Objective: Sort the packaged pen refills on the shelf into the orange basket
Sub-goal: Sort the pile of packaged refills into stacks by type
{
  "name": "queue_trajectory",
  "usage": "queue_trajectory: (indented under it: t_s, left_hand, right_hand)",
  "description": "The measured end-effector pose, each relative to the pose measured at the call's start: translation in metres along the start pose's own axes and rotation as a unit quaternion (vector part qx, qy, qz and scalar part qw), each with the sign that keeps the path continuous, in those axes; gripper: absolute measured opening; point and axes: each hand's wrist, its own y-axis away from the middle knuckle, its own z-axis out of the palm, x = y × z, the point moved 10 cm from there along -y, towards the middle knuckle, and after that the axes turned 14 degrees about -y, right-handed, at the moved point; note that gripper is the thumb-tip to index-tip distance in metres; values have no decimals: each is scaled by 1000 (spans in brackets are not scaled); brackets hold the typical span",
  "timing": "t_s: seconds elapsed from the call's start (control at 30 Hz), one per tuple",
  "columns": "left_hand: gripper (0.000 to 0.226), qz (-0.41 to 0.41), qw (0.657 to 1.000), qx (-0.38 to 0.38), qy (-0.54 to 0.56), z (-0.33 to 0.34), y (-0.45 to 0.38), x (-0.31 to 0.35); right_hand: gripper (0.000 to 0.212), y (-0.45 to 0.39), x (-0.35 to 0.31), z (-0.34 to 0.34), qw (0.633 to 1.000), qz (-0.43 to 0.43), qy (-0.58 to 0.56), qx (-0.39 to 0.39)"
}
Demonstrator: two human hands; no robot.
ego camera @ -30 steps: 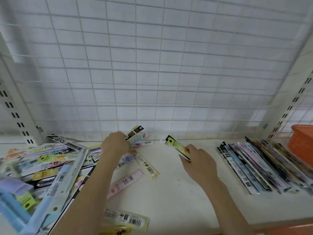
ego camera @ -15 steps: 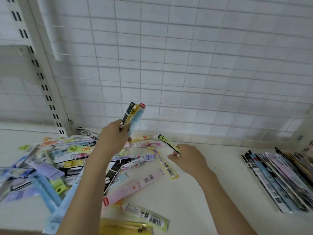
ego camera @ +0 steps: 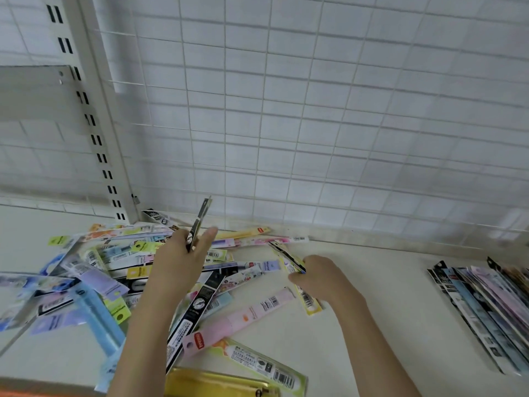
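A loose heap of packaged pen refills (ego camera: pixel 120 270) covers the left half of the white shelf (ego camera: pixel 386 296). My left hand (ego camera: pixel 177 262) is over the heap's right edge and grips a few refill packs (ego camera: pixel 201 219) that stand upright between its fingers. My right hand (ego camera: pixel 320 277) is lower, to the right, pinching a yellow-and-black refill pack (ego camera: pixel 287 257) near the shelf surface. A pink refill pack (ego camera: pixel 240 319) lies flat between my forearms. The orange basket is out of view.
A tidy row of refill packs (ego camera: pixel 486 308) lies at the shelf's right end. A wire grid panel (ego camera: pixel 315 124) backs the shelf, with a slotted upright post (ego camera: pixel 94 124) at the left. A gold pouch (ego camera: pixel 217 385) sits at the front edge.
The view has swung left, so the orange basket has left the frame. My left hand has lifted its packs up off the heap. My right hand keeps its pack and has sunk toward the shelf.
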Motion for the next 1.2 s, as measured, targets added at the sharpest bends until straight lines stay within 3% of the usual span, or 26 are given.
queue_trajectory:
  t_s: [0.2,0.3,0.37,0.53,0.67,1.0,1.2]
  left_hand:
    - [33,-15,999,-23,-42,4,10,-10]
    - [31,-12,998,-10,-58,3,20,-4]
    - [34,-11,997,2,-70,2,27,-1]
    - [32,-24,995,26,-91,-1,50,1]
    - [35,-55,989,47,-127,-11,70,-3]
    - [38,-123,980,62,-143,-35,120,-42]
    - [42,-103,984,60,-135,-50,117,-46]
  right_hand:
    - [5,18,12,-7,999,9,-38,-1]
    - [15,28,20,-14,999,9,-37,-2]
    - [10,35,23,-20,999,-2,-33,3]
    - [40,51,29,-32,998,-21,-46,36]
    - [41,61,25,-32,996,-60,-27,57]
    - [17,100,-12,4,982,-187,17,7]
    - [28,113,-35,33,979,-194,41,-54]
